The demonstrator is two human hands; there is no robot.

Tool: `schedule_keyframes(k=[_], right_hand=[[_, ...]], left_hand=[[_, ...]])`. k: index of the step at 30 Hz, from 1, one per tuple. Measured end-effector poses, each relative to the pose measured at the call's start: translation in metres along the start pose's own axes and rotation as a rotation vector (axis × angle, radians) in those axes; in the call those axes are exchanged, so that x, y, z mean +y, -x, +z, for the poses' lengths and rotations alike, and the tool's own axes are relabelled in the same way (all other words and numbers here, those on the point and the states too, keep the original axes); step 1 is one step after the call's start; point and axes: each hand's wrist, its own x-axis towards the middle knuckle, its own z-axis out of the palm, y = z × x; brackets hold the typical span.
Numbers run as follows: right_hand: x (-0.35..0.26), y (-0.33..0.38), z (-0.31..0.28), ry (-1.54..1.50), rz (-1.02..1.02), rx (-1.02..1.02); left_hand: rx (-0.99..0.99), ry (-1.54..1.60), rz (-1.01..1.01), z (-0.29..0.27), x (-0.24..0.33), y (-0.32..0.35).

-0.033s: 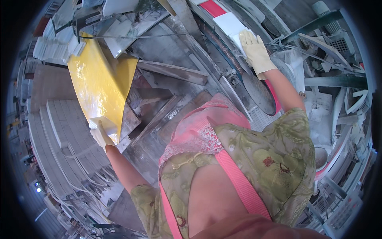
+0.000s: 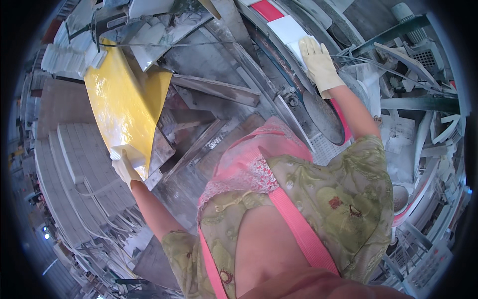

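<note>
— What's over at nine o'clock?
— The gloved left hand [image 2: 125, 168] grips the lower corner of a glossy yellow sheet [image 2: 124, 112], above stacked white tiles [image 2: 74, 159].
— And at one o'clock?
— The gloved right hand [image 2: 318, 65] lies flat, fingers spread, on a white tile [image 2: 291, 31] (on the machine's belt [image 2: 279, 65]).

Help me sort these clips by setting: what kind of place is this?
Probably a dusty tile or stone workshop: a curved conveyor belt carrying a white slab, stacks of white slabs, and a gloved right hand on the line.
</note>
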Motion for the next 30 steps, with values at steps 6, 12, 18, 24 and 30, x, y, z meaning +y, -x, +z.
schedule_keyframes(k=[6,12,18,24,30], right_hand=[[0.009,-0.008,0.015,-0.168,-0.066,0.113],[0.017,-0.057,-0.052,-0.346,0.262,-0.097],[-0.180,-0.096,-0.134,-1.568,-0.281,-0.145],[-0.428,-0.077,-0.204,-2.110,-0.521,-0.361],[-0.490,-0.076,-0.226,-1.758,-0.791,-0.606]], left_hand=[[-0.110,0.165,0.092,-0.001,-0.026,-0.020],[0.023,-0.261,0.421,0.002,-0.037,-0.011],[0.042,-0.006,-0.101,-0.011,0.014,0.019],[-0.016,-0.045,-0.027,-0.015,-0.002,0.007],[-0.281,0.028,0.342,-0.031,-0.013,-0.015]])
